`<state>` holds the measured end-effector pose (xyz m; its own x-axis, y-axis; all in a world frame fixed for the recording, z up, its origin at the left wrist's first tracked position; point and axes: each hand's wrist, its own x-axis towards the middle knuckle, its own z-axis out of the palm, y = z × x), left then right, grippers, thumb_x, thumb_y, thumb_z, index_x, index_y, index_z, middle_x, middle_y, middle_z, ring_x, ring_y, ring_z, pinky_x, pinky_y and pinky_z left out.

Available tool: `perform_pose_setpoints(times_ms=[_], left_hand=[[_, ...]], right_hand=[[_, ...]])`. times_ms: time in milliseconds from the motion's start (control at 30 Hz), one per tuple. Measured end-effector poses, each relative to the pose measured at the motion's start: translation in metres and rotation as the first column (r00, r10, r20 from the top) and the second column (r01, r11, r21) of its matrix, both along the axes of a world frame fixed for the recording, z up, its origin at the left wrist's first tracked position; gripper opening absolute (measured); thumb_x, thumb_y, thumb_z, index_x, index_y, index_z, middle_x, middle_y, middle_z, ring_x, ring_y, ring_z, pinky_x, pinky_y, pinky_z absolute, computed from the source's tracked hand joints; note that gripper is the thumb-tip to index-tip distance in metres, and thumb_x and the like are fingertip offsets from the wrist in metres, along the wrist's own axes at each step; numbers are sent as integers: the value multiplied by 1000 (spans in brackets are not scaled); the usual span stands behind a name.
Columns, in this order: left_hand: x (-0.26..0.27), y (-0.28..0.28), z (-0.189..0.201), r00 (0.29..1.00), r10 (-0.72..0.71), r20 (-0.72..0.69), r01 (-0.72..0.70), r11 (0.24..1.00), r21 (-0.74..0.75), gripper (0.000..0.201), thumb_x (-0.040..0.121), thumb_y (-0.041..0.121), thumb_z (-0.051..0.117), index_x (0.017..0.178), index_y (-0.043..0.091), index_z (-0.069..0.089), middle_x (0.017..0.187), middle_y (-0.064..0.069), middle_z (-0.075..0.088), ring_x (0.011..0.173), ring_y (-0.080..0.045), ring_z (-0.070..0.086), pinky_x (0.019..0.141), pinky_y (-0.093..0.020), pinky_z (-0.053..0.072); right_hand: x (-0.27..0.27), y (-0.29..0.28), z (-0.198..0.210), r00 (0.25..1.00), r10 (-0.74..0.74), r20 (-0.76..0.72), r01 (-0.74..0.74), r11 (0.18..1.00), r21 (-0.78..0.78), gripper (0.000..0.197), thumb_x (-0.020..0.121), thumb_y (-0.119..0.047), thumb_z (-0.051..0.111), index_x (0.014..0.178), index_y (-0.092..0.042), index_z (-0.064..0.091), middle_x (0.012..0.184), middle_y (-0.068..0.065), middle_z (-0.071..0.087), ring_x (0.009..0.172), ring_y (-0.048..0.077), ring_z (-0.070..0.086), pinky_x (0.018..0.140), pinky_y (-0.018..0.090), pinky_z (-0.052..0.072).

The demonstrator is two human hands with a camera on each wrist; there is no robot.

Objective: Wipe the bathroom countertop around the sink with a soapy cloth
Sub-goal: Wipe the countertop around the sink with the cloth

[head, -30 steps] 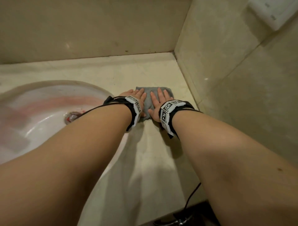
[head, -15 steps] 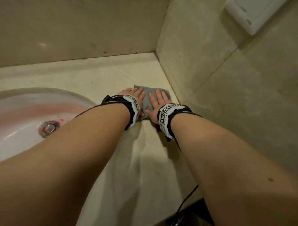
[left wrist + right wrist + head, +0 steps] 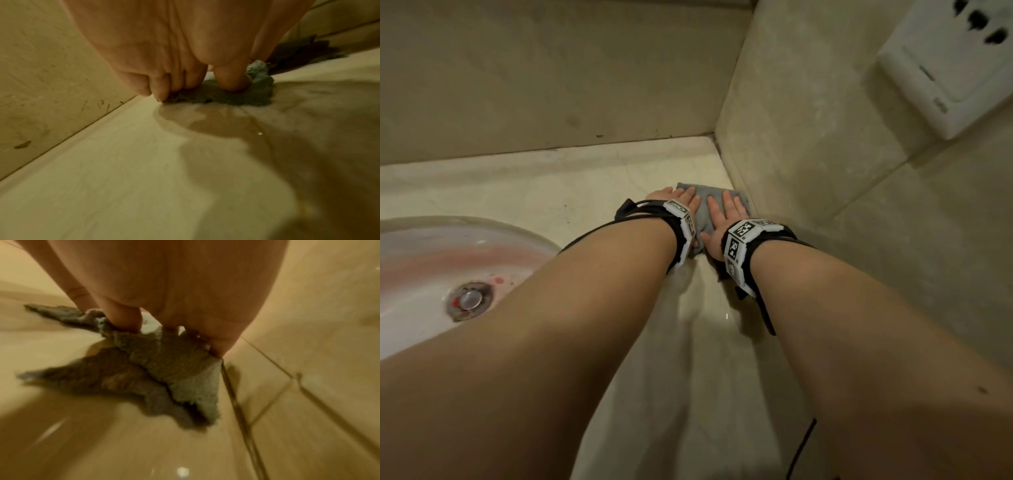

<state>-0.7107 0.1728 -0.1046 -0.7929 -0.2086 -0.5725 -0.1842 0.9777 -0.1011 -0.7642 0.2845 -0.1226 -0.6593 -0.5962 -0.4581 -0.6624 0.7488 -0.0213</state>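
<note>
Both hands, left hand (image 3: pixel 681 202) and right hand (image 3: pixel 724 221), press the cloth (image 3: pixel 705 209) flat, fingers straight, gripping nothing, to scrub the surface (image 3: pixel 585 185) at frame centre.

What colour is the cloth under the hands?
Grey: a fuzzy grey cloth lying on the countertop, seen best in the right wrist view.

A white wall socket (image 3: pixel 945 68) sits high on the beige tiled right wall (image 3: pixel 808 137), which meets another beige tiled wall (image 3: pixel 551 68) at the far corner.
</note>
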Motion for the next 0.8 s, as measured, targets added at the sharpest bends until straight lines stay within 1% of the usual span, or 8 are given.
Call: perform_pose_setpoints(times_ms=[200,300,400,533,633,700,767,800], left_hand=[[-22,-29,-2,999,34,11,-34,999,1,95,89,62,41,151,13,-11,160,-4,-13,149,-19,-3,120,-30,2],[-33,-45,-9,998,59,1,-59,998,-4,95,88,63,40,151,14,-13,160,-4,-15,149,-20,-5,120,-33,2],[-42,-57,-8,997,82,3,-82,997,5,95,89,60,41,151,13,-14,160,-4,-16,149,-22,-6,121,-36,2],[-50,-68,-5,991,118,-66,-115,992,57,91,90,52,47,152,9,-5,160,-8,-9,149,-24,0,120,-37,6],[-56,-73,-6,988,134,-76,-131,990,50,91,91,50,48,152,9,-5,161,-9,-9,149,-25,0,120,-38,7],[-62,-77,-9,984,152,-94,-147,987,59,86,93,48,45,152,9,-5,161,-7,-8,149,-24,0,120,-36,7],[-62,-80,-8,985,148,-88,-144,989,44,83,95,50,39,152,11,-7,161,-5,-11,149,-21,-1,120,-34,5],[-63,-80,-8,986,146,-83,-143,989,35,83,94,50,40,152,10,-5,161,-5,-8,149,-21,1,120,-35,6]], right_hand=[[-22,-29,2,1000,5,19,-5,1000,1,74,95,-44,38,152,-22,-5,160,6,-13,148,25,-10,120,34,-3],[-33,-47,3,1000,3,18,-3,1000,12,73,96,-44,37,151,-24,-5,160,5,-14,148,25,-10,120,35,-3],[-43,-64,6,1000,-4,16,3,1000,28,72,96,-45,35,151,-25,-6,160,4,-15,148,24,-10,120,36,-3],[-56,-81,13,1000,9,17,-10,998,68,73,95,-46,35,151,-23,-5,160,4,-13,148,24,-9,120,37,-2],[-65,-92,19,999,24,27,-26,997,69,74,94,-45,39,151,-22,-1,160,5,-10,148,25,-6,120,39,1],[-71,-100,20,999,31,29,-33,996,84,77,92,-46,40,151,-21,-2,160,5,-10,148,25,-6,120,40,2],[-77,-107,21,999,44,22,-46,990,133,79,92,-48,38,151,-21,-6,160,5,-13,148,24,-8,121,40,0],[-79,-109,22,998,51,20,-54,987,154,78,92,-49,36,151,-22,-8,160,4,-15,148,24,-8,122,40,-1]])
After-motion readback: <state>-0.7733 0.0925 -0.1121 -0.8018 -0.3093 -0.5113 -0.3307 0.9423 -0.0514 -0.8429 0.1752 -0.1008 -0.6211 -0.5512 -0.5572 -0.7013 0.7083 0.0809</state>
